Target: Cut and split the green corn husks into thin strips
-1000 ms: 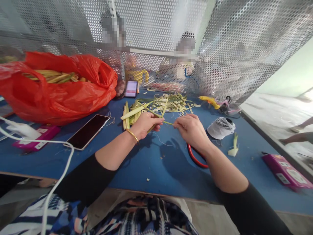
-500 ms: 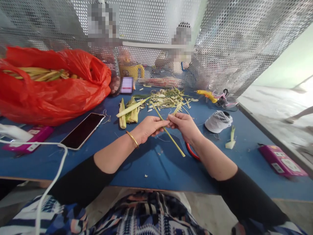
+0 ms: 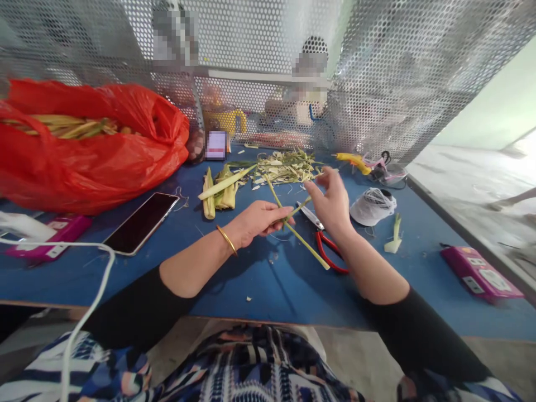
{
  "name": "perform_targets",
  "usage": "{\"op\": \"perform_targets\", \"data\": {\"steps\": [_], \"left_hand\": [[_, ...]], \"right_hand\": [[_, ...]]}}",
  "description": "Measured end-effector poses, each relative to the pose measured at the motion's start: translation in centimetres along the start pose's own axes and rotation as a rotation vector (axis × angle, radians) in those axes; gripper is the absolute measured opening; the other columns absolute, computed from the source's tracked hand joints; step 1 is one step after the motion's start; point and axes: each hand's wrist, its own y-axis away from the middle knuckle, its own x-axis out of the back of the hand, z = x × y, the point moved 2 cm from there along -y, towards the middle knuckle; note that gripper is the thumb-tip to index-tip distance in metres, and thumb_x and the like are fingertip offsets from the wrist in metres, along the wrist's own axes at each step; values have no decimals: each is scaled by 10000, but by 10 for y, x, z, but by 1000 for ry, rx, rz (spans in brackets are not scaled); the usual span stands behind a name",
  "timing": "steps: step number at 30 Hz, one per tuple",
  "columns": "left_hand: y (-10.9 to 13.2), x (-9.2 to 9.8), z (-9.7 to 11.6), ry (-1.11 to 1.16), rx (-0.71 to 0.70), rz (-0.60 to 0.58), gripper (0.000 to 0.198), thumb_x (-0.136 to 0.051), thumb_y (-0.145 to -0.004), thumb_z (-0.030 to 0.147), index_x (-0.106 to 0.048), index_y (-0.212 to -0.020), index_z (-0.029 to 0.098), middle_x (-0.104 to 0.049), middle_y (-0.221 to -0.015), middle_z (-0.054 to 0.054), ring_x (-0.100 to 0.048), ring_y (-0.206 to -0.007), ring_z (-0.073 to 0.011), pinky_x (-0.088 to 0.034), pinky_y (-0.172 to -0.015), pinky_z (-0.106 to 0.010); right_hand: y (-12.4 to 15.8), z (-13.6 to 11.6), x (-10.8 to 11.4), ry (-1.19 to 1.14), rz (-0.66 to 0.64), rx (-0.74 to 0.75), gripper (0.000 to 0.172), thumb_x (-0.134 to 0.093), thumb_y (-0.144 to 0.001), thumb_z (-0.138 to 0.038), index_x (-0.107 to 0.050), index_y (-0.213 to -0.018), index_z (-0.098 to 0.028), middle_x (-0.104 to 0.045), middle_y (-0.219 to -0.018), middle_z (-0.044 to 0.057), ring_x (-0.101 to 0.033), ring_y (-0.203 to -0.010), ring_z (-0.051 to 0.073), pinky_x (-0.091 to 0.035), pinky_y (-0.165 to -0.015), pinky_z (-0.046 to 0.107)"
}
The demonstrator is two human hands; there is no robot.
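Note:
My left hand (image 3: pixel 264 219) is closed, thumb against fingers, on a long thin green plant stalk (image 3: pixel 309 249) that slants down to the right over the table. A second narrow leaf strip (image 3: pixel 302 205) crosses it at the fingertips and points up toward my right hand. My right hand (image 3: pixel 334 200) is raised just beyond that strip's end, thumb and fingers apart; I see nothing gripped in it. Red-handled scissors (image 3: pixel 329 251) lie on the table beneath my right hand, partly covered by the wrist.
On the blue table (image 3: pixel 247 273) lie thick cut stalks (image 3: pixel 226 192), a heap of shavings (image 3: pixel 285 166), a phone (image 3: pixel 142 223), a white thread spool (image 3: pixel 373 206) and a purple box (image 3: pixel 479 271). A red plastic bag (image 3: pixel 138 162) of stalks fills the left. Perforated metal mesh (image 3: pixel 259 44) stands behind.
My right hand has let go of the leaf strip, moved up and right, and its fingers have spread. More of the scissors shows. My left hand keeps its hold.

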Motion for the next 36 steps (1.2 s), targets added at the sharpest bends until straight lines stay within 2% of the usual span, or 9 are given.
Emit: {"op": "perform_targets", "data": {"steps": [2, 4, 7, 9, 15, 21, 25, 31, 36], "left_hand": [[1, -3, 0, -29, 1, -13, 338, -599, -883, 372, -738, -700, 123, -475, -476, 28, -317, -391, -34, -176, -403, -192], [1, -6, -1, -84, 9, -6, 285, -629, -857, 334, -738, -689, 131, -481, -464, 31, -337, -391, -37, -203, -406, -186], [2, -9, -1, -182, 20, 9, 198, -661, -805, 243, -729, -651, 140, -500, -447, 34, -371, -386, -45, -238, -407, -182], [3, -10, 0, -216, 15, 9, 192, -641, -799, 208, -735, -646, 142, -523, -444, 29, -393, -381, -52, -258, -405, -184], [5, -13, 0, -208, -9, -19, 193, -623, -780, 139, -753, -637, 143, -582, -456, 13, -454, -390, -62, -306, -430, -189], [-5, 0, -5, 71, -9, 132, 194, -692, -812, 259, -747, -673, 137, -632, -527, -15, -504, -425, -70, -393, -479, -206], [-8, 16, 3, 392, -89, 148, 85, -711, -799, 210, -762, -800, 143, -753, -763, -73, -693, -696, -139, -528, -728, -268], [-9, 19, 7, 466, -232, 169, 137, -736, -705, 114, -774, -833, 148, -771, -791, -68, -702, -800, -174, -515, -856, -336], [-11, 10, 0, 425, -222, 196, 114, -774, -639, 145, -777, -753, 143, -766, -789, -77, -629, -644, -139, -483, -647, -287]], "right_hand": [[2, -9, 5, 184, 52, 218, 234, -649, -819, -436, -694, -892, -219, -700, -1015, 87, -607, -1024, 257, -400, -1018, 487], [7, -15, 1, 235, -114, 303, 240, -611, -858, -427, -697, -756, -227, -719, -914, 57, -624, -972, 238, -337, -1068, 500], [16, -13, -11, 75, -508, 144, 322, -605, -844, -447, -655, -632, -209, -651, -625, 0, -600, -663, 168, -452, -885, 422], [20, -10, -17, -77, -606, 17, 319, -620, -808, -452, -618, -614, -199, -588, -550, -20, -536, -560, 142, -461, -703, 342], [20, -8, -19, -107, -321, 50, 204, -649, -735, -287, -569, -565, -206, -604, -607, -20, -538, -636, 143, -418, -651, 286], [5, -9, -6, -90, -118, 156, 164, -588, -806, -325, -681, -719, -221, -717, -805, 24, -630, -825, 193, -459, -821, 338], [-3, 0, 4, -141, 109, -27, 176, -617, -753, -379, -646, -711, -210, -676, -712, 23, -603, -728, 191, -467, -757, 345], [19, -8, -22, -345, -537, -230, 310, -695, -646, -505, -674, -651, -196, -668, -641, 28, -606, -681, 190, -471, -718, 339], [39, -15, -32, -257, -518, -165, 344, -612, -744, -510, -666, -619, -194, -589, -579, 16, -561, -711, 193, -420, -668, 311]]}}
